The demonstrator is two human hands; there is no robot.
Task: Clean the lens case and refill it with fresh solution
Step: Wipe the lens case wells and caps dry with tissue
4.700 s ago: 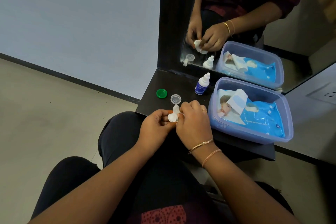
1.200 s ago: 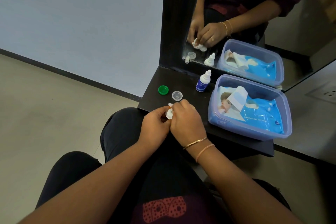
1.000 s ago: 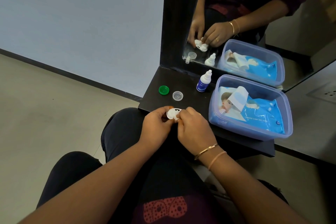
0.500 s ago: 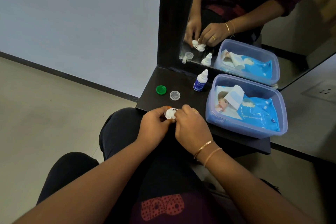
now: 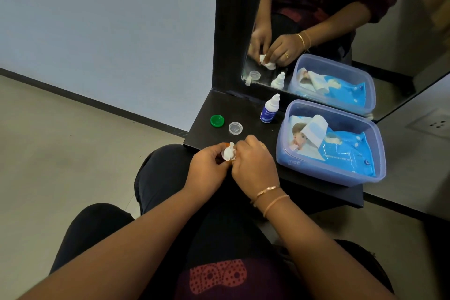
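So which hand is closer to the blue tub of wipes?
Right. The right hand, pinching a tissue, is just beside the tub; the left hand, holding the lens case, lies past the right hand, farther off.

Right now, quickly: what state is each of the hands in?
Left hand: gripping a small orange-edged plastic piece, mostly hidden.
Right hand: pinching the crumpled white tissue wad pressed against it.

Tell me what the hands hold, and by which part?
A white wipe wrapped round what seems the lens case. The left hand grips the wipe's left side; the right hand pinches its right edge.
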